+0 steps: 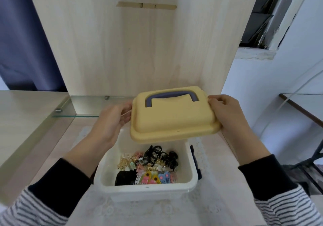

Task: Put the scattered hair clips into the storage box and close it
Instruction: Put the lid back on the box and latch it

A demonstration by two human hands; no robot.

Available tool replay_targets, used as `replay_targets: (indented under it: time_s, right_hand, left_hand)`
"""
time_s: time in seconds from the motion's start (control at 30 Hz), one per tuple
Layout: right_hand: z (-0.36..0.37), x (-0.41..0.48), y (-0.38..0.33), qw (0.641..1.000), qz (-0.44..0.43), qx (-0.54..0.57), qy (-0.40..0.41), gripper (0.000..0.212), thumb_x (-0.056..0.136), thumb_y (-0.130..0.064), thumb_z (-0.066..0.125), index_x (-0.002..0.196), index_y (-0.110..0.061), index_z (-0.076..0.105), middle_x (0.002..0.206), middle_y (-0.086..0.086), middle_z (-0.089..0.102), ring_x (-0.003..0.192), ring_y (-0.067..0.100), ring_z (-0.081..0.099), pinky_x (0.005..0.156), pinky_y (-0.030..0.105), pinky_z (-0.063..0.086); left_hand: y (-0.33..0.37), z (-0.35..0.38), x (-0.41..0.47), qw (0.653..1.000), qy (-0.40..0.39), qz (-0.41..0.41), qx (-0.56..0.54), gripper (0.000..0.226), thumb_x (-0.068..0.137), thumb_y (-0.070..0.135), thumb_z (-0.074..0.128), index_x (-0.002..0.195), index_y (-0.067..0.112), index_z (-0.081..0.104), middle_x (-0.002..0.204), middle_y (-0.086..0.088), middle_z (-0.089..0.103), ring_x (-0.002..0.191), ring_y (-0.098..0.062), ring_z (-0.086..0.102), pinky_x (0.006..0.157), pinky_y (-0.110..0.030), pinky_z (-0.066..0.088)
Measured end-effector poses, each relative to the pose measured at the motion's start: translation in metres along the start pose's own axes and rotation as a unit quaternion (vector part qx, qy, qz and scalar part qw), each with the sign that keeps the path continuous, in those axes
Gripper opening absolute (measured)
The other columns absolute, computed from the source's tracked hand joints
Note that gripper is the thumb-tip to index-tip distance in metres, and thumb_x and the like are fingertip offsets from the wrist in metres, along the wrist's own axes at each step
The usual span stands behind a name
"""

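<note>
A white storage box stands open on a lace mat, close to me. Inside it lies a heap of hair clips: black claws, gold ones and several pastel ones. Above the box's far half hovers the yellow lid with a blue-grey handle, tilted toward me. My left hand grips the lid's left end and my right hand grips its right end. The lid hides the back of the box.
A wooden panel rises right behind the box. A glass shelf juts out at the left, beside a pale counter. A white wall and a dark-framed table are at the right. The lace mat covers the tabletop.
</note>
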State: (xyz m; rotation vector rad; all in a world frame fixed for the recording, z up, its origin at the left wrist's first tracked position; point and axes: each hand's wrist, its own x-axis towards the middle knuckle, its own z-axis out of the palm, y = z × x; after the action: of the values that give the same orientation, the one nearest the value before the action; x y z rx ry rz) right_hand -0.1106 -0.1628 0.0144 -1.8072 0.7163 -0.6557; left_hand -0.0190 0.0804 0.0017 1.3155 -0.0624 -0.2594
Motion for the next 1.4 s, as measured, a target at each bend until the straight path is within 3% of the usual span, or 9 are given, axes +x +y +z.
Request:
replay_targets:
  time_s: [0.13,0.23,0.33,0.47,0.57,0.73,0.93,1.03,1.4]
  right_hand:
    - [0.019,-0.029,0.009,0.996,0.039,0.072,-0.029,0.012,0.089,-0.016,0.054,0.092,-0.025,0.061,0.091,-0.004,0.063,0.088,0.018,0.060,0.075,0.037,0.050]
    - [0.029,-0.047,0.015,0.994,0.059,0.083,-0.046,0.013,0.091,-0.015,0.053,0.098,-0.023,0.060,0.093,-0.003,0.062,0.086,0.016,0.058,0.073,0.037,0.049]
    - [0.035,-0.059,0.020,0.992,0.073,0.085,-0.060,0.015,0.091,-0.013,0.051,0.100,-0.021,0.059,0.093,0.000,0.063,0.087,0.017,0.059,0.074,0.038,0.049]
    - [0.042,-0.073,0.029,0.991,0.080,0.086,-0.069,0.017,0.089,-0.015,0.051,0.101,-0.023,0.059,0.098,0.002,0.067,0.093,0.021,0.063,0.084,0.046,0.054]
    - [0.044,-0.080,0.035,0.990,0.090,0.080,-0.076,0.017,0.089,-0.018,0.050,0.098,-0.029,0.058,0.104,-0.001,0.065,0.097,0.022,0.062,0.085,0.049,0.054]
    - [0.044,-0.085,0.042,0.990,0.088,0.076,-0.074,0.018,0.090,-0.015,0.046,0.097,-0.029,0.055,0.103,-0.004,0.060,0.092,0.020,0.058,0.073,0.038,0.048]
    - [0.043,-0.090,0.049,0.990,0.097,0.076,-0.068,0.020,0.088,-0.016,0.048,0.099,-0.030,0.057,0.103,-0.005,0.062,0.096,0.021,0.060,0.082,0.046,0.051]
    - [0.043,-0.092,0.051,0.990,0.093,0.085,-0.059,0.020,0.089,-0.015,0.051,0.101,-0.028,0.059,0.102,-0.004,0.064,0.097,0.021,0.061,0.086,0.050,0.053]
    - [0.042,-0.088,0.059,0.991,0.077,0.090,-0.059,0.012,0.091,-0.016,0.055,0.097,-0.024,0.060,0.100,-0.005,0.063,0.094,0.021,0.061,0.076,0.040,0.053]
  left_hand:
    - [-0.011,-0.033,-0.009,0.998,0.011,0.023,0.051,0.029,0.090,0.003,0.049,0.102,0.014,0.074,0.102,-0.004,0.074,0.091,-0.014,0.064,0.087,-0.031,0.051]
    - [-0.015,-0.054,-0.013,0.993,0.006,0.038,0.110,0.037,0.090,0.004,0.047,0.113,0.019,0.071,0.106,0.003,0.074,0.085,-0.002,0.067,0.074,-0.019,0.051]
    - [-0.021,-0.066,-0.020,0.990,0.029,0.049,0.129,0.031,0.093,0.005,0.049,0.108,0.023,0.071,0.093,0.010,0.075,0.078,0.002,0.068,0.064,-0.014,0.050]
    - [-0.036,-0.081,-0.029,0.985,0.048,0.040,0.160,0.026,0.092,0.013,0.058,0.113,0.022,0.071,0.104,0.005,0.074,0.103,-0.012,0.066,0.091,-0.034,0.052]
    - [-0.045,-0.088,-0.033,0.983,0.063,0.028,0.172,0.027,0.091,0.015,0.062,0.115,0.023,0.070,0.110,0.006,0.071,0.108,-0.012,0.064,0.098,-0.038,0.049]
    - [-0.053,-0.092,-0.039,0.984,0.063,0.027,0.164,0.027,0.091,0.015,0.062,0.116,0.021,0.069,0.112,0.007,0.071,0.107,-0.010,0.064,0.095,-0.033,0.049]
    - [-0.065,-0.094,-0.043,0.984,0.072,0.028,0.160,0.027,0.092,0.014,0.060,0.114,0.024,0.070,0.109,0.008,0.072,0.102,-0.010,0.067,0.083,-0.036,0.055]
    - [-0.068,-0.092,-0.046,0.984,0.086,0.042,0.147,0.029,0.092,0.012,0.059,0.118,0.021,0.068,0.111,0.008,0.071,0.103,-0.009,0.065,0.073,-0.028,0.053]
    - [-0.073,-0.080,-0.056,0.977,0.105,0.098,0.159,0.030,0.095,0.011,0.055,0.122,0.020,0.065,0.110,0.016,0.065,0.092,0.010,0.061,0.074,-0.013,0.045]
